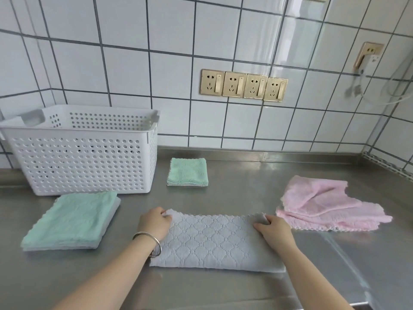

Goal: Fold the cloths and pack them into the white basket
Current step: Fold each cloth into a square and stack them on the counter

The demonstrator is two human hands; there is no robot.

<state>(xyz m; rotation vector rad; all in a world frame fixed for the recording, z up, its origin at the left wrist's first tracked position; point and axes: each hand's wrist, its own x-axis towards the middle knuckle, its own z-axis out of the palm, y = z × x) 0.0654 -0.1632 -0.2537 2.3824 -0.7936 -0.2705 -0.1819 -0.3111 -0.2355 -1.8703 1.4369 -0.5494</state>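
Observation:
A grey quilted cloth (pixel 214 240) lies folded in half on the steel counter in front of me. My left hand (pixel 154 223), with a metal bangle on the wrist, pinches its far left corner. My right hand (pixel 273 228) pinches its far right corner. The white perforated basket (pixel 82 162) stands at the back left against the tiled wall. A small folded green cloth (pixel 187 172) lies just right of the basket. A stack of larger green cloths (pixel 71 220) sits in front of the basket. Crumpled pink cloths (pixel 328 202) lie at the right.
The steel counter (pixel 245 186) meets a tiled wall with a row of gold sockets (pixel 243 85). Another socket with a white cable (pixel 366 57) is on the right wall. The counter's front edge runs at the lower right.

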